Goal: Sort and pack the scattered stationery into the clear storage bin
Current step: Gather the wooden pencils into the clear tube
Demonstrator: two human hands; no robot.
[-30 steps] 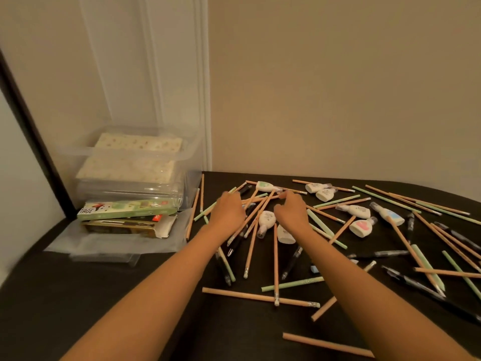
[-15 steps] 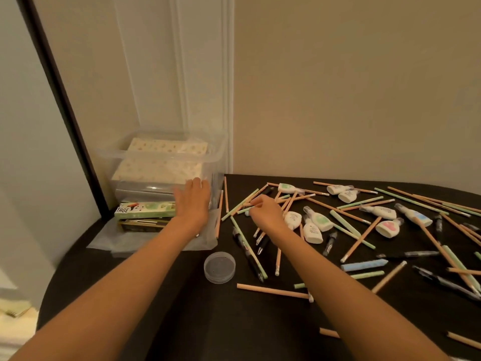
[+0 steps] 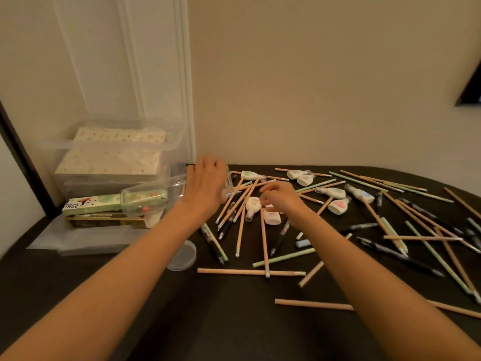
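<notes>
1. My left hand (image 3: 205, 186) grips a clear jar (image 3: 156, 199) held on its side, just in front of the clear storage bin (image 3: 57, 145) at the counter's (image 3: 130, 321) left rear.
2. My right hand (image 3: 282, 203) curls down onto the scattered pencils (image 3: 264, 243) and correction tapes (image 3: 338, 205); I cannot tell whether it grips anything.
3. A round clear lid (image 3: 182, 259) lies flat beside my left forearm.

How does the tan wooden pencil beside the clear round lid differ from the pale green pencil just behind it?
The tan wooden pencil is wood-coloured; the pale green pencil is green. The tan one lies almost level; the green one slants up to the right. The tan one looks longer than the green. Both lie flat on the black table, under a third pencil.
</notes>
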